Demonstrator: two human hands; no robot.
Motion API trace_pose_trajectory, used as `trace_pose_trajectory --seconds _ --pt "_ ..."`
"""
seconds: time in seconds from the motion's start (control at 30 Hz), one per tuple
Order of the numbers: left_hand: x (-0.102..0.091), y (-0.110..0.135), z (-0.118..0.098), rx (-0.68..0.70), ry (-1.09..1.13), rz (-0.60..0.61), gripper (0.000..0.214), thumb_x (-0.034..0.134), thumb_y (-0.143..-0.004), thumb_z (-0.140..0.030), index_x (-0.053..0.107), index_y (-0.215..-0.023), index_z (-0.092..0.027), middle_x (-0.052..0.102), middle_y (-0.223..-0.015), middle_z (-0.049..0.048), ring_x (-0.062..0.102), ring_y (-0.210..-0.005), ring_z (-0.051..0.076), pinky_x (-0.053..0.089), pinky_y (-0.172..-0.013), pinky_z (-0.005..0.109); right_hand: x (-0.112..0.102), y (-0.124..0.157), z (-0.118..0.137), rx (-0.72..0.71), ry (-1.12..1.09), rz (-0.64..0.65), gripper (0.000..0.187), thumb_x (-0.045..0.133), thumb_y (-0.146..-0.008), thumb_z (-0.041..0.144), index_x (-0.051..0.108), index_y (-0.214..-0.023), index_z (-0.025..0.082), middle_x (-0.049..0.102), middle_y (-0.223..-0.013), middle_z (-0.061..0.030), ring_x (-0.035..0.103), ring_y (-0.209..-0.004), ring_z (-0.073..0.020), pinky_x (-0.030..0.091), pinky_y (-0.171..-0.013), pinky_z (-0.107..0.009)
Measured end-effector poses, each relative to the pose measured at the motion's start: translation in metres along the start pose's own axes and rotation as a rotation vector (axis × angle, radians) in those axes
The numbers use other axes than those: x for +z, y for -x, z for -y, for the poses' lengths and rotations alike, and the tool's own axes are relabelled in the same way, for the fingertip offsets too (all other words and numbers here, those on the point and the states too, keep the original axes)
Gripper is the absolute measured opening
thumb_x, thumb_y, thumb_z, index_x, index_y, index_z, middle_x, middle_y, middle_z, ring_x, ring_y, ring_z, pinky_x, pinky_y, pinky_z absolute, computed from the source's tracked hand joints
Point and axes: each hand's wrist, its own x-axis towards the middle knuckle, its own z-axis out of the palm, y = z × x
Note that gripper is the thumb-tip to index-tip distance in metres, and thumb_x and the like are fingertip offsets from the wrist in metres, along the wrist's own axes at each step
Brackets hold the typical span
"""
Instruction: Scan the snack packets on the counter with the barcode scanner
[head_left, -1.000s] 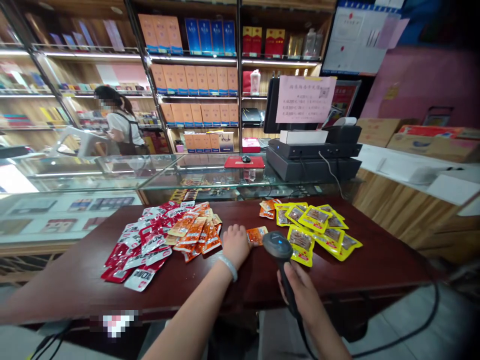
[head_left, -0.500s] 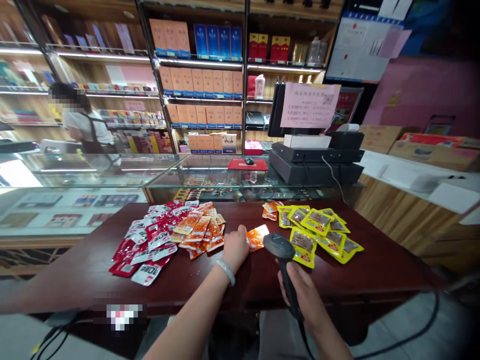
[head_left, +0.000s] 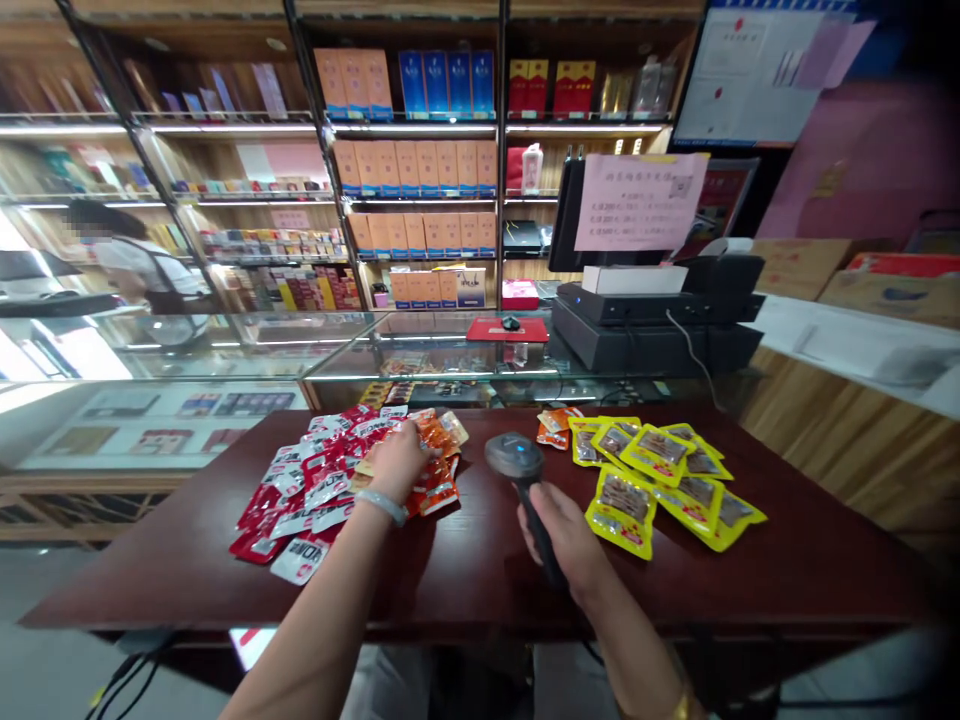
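My left hand (head_left: 399,462), with a pale bangle at its wrist, reaches over a heap of orange snack packets (head_left: 441,488). Its fingers point down into the heap and are mostly hidden, so I cannot tell if they grip a packet. My right hand (head_left: 562,525) is wrapped round the handle of a dark barcode scanner (head_left: 516,456). The scanner is held above the middle of the table, a small blue light on its head. Beside my left hand lie red and white snack packets (head_left: 330,487). To the right is a group of yellow-edged snack packets (head_left: 622,505).
A few orange packets (head_left: 559,425) lie behind the scanner. The dark red table (head_left: 480,590) meets a glass counter (head_left: 352,350) with a mouse (head_left: 511,323) and a till monitor (head_left: 568,215). Another person (head_left: 146,265) stands behind the counter at left.
My left hand has moved left from mid-table to the orange heap. The single orange packet beside it has left mid-table. My right hand has shifted the scanner a little left.
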Motion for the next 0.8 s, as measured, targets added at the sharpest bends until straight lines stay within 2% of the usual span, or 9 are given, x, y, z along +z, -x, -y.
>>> trace_pose_trajectory --seconds 0.07,0.13,0.17,0.33,0.43,0.53,0.67,0.8 --pt "0.003 -0.005 -0.006 -0.011 -0.035 -0.115 0.053 0.060 -0.079 -0.051 0.053 -0.119 -0.017 0.063 -0.119 0.0181 0.056 -0.114 0.036 0.041 -0.091 0.045 0.005 -0.012 0.004 0.001 0.008 0.007 0.053 0.063 -0.073 0.072 0.052 -0.081 0.021 0.051 -0.059 0.0064 0.041 -0.041 -0.0064 0.031 -0.036 -0.017" --pt "0.009 -0.009 -0.024 0.056 -0.022 -0.214 0.057 0.060 -0.079 -0.050 0.051 -0.126 -0.018 0.057 -0.129 0.0170 0.049 -0.122 0.036 0.038 -0.097 0.046 0.005 -0.020 0.008 -0.009 0.028 -0.001 0.053 0.062 -0.074 0.072 0.050 -0.077 0.021 0.051 -0.058 0.0064 0.042 -0.041 -0.0065 0.031 -0.036 -0.018" --pt "0.014 -0.012 -0.037 0.116 0.005 -0.221 0.057 0.060 -0.081 -0.049 0.051 -0.128 -0.020 0.056 -0.131 0.0155 0.048 -0.123 0.035 0.037 -0.099 0.045 0.003 -0.022 0.010 -0.018 0.036 -0.009 0.052 0.061 -0.075 0.072 0.049 -0.076 0.021 0.051 -0.058 0.0065 0.042 -0.040 -0.0064 0.031 -0.036 -0.018" --pt "0.043 -0.033 -0.122 0.408 0.153 -0.027 0.040 0.053 -0.089 -0.036 0.059 -0.126 -0.023 0.061 -0.128 0.0111 0.052 -0.120 0.028 0.039 -0.100 0.038 -0.024 -0.022 0.017 -0.048 0.057 -0.132 0.055 0.062 -0.072 0.075 0.048 -0.075 0.022 0.048 -0.053 0.0082 0.038 -0.037 -0.0061 0.030 -0.034 -0.018" --pt "0.064 -0.048 -0.173 0.506 0.207 0.053 0.038 0.053 -0.090 -0.039 0.062 -0.124 -0.023 0.063 -0.126 0.0106 0.054 -0.118 0.026 0.041 -0.098 0.036 -0.044 -0.017 0.019 -0.002 0.049 -0.268 0.057 0.063 -0.069 0.076 0.050 -0.075 0.022 0.047 -0.052 0.0080 0.039 -0.038 -0.0059 0.029 -0.034 -0.016" --pt "0.082 -0.061 -0.212 0.562 0.201 0.086 0.037 0.053 -0.090 -0.040 0.064 -0.120 -0.022 0.065 -0.121 0.0120 0.057 -0.116 0.027 0.043 -0.095 0.037 -0.062 -0.012 0.016 -0.005 0.055 -0.378 0.057 0.064 -0.068 0.077 0.053 -0.075 0.021 0.050 -0.053 0.0064 0.043 -0.039 -0.0068 0.031 -0.034 -0.016" --pt "0.098 -0.070 -0.237 0.587 0.133 0.121 0.037 0.054 -0.089 -0.040 0.062 -0.118 -0.019 0.066 -0.115 0.0156 0.058 -0.113 0.030 0.043 -0.093 0.041 -0.081 -0.009 0.008 0.010 0.054 -0.410 0.058 0.064 -0.067 0.078 0.055 -0.076 0.021 0.054 -0.056 0.0045 0.047 -0.042 -0.0084 0.034 -0.036 -0.016" --pt "0.100 -0.069 -0.234 0.580 0.117 0.128 0.040 0.064 -0.083 -0.042 0.064 -0.114 -0.018 0.067 -0.112 0.0165 0.058 -0.113 0.031 0.041 -0.094 0.043 -0.087 -0.004 0.006 -0.016 0.074 -0.384 0.057 0.063 -0.071 0.076 0.056 -0.077 0.020 0.054 -0.058 0.0036 0.048 -0.044 -0.0081 0.035 -0.038 -0.017"
